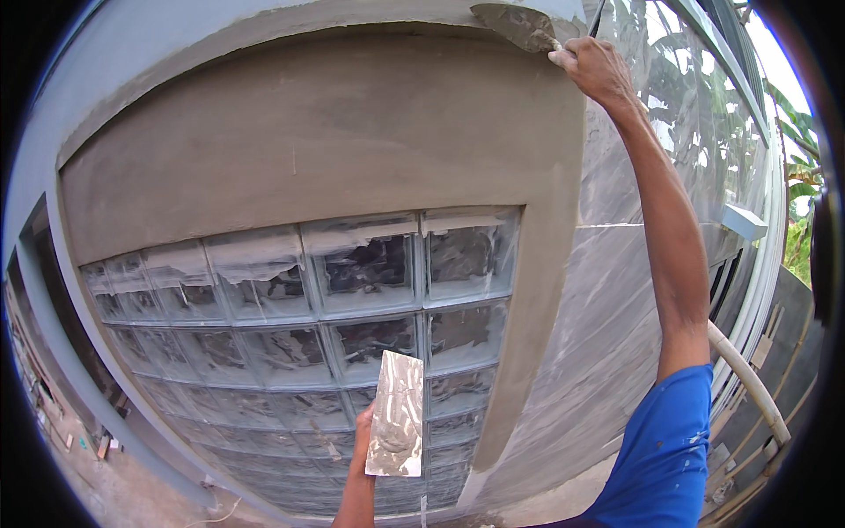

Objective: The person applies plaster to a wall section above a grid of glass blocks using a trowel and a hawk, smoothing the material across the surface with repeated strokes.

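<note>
Head view, only view available. Right hand raised high, arm at full stretch, fingers wrapped around the handle of a pointed trowel. The blade carries grey mortar and lies flat against the upper edge of the fresh grey render, at the top right corner where the render meets the pale wall band; judged, that angle lets the blade press and smooth the wet edge.

Left hand low in frame, gripping a rectangular steel plate from behind, fingers mostly hidden by it. The plate is smeared with mortar and held upright near the body, probably as a mortar hawk kept within reach of the trowel.

Below the render, a glass block window, blocks streaked with mortar splashes. Right of it, a plastered side wall.

Counts: trowels, one; steel plates, one; hands, two; glass blocks, four columns visible, about five rows, the lower ones distorted.
</note>
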Available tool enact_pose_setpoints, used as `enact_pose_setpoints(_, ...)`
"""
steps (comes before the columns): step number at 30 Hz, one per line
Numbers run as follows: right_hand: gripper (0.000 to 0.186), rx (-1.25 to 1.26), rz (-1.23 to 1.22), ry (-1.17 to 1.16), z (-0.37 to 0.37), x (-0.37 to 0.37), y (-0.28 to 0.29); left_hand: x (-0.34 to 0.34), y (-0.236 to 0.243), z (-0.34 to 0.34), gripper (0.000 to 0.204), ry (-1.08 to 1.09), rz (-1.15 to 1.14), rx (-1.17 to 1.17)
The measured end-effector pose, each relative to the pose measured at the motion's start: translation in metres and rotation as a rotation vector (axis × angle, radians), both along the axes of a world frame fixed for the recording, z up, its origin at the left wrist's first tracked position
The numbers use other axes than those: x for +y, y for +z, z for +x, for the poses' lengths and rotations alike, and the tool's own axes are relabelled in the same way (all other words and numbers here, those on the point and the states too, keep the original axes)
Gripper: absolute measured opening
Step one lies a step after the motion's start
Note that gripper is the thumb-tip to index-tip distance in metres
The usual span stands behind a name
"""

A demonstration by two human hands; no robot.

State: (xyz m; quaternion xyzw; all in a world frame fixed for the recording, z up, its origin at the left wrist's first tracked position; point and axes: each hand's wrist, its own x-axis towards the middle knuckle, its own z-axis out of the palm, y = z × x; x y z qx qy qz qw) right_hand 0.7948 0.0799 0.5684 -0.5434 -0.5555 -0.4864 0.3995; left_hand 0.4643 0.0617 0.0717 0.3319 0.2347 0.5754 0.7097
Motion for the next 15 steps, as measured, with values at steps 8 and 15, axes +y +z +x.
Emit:
enact_pose_setpoints(8, 0.036, 0.187, 0.025, 0.089, 0.059, -0.005, -0.058, 0.0, -0.001, -0.013, 0.028, -0.055, -0.085, -0.042)
enact_pose_setpoints(15, 0.032, 0.437, -0.357, 0.619, 0.015, -0.013, -0.094, 0.003, -0.014, -0.017, 0.028, -0.08, 0.006, 0.001)
